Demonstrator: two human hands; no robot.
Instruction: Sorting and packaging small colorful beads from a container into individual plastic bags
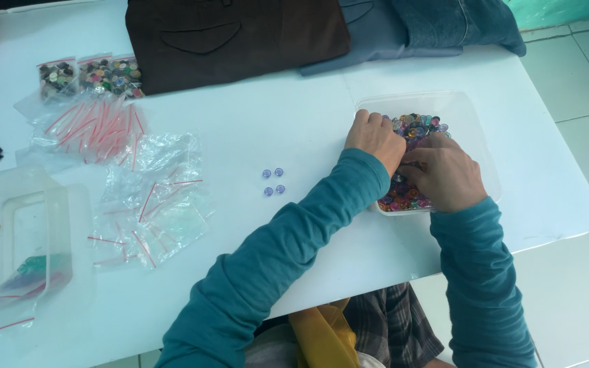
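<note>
Coloured buttons (414, 129) heaped in a shallow clear tub (468, 109), right of centre in the frame. Both my hands are down in that heap. Left hand (376, 140) lies on the tub's left edge, knuckles up, fingers curled into the buttons; right hand (444, 177) sits just beside it, lower right, fingers bent toward the left hand. The fingertips meet low in the pile, but I cannot tell whether either hand has pinched a button, because the fingers hide it.

Four small blue buttons (273, 181) lie in a square on the white table (274, 123), left of the tub and nearer my left hand. Empty zip bags (151, 197) spread farther left; filled bags (90, 75) at upper left.
</note>
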